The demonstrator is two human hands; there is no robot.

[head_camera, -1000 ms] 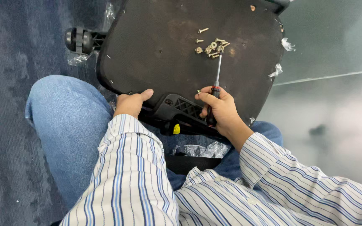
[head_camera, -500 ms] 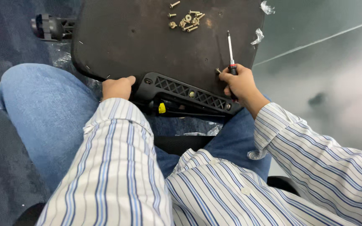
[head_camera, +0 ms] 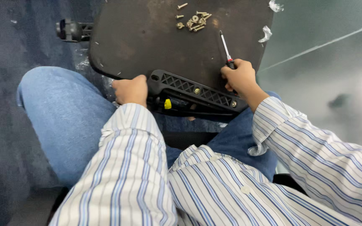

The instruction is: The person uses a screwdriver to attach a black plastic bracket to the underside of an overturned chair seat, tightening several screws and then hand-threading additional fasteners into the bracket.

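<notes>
While the dark seat board lies underside-up across the person's lap in the upper middle of the frame, the left hand is curled shut over its near edge, just left of the black ribbed bracket. The right hand is closed around the handle of a screwdriver, whose shaft points up the frame with its tip resting free on the board, not seated in any fastener.

Judging from how things lie, the work on the bracket looks partly done: two screw heads show set into it, one near its middle and one near its right end, while a hole at its left end appears empty. A small heap of loose screws and washers sits on the board at the top centre, so some fasteners seem left to go in, or have come out; which of the two cannot be told.

No box or tray holds the hardware; the board itself serves as its resting place. A yellow part peeks from beneath the bracket, a black caster shows at the upper left, and scraps of clear plastic wrap cling to the board's right edge. Blue carpet fills the left side.
</notes>
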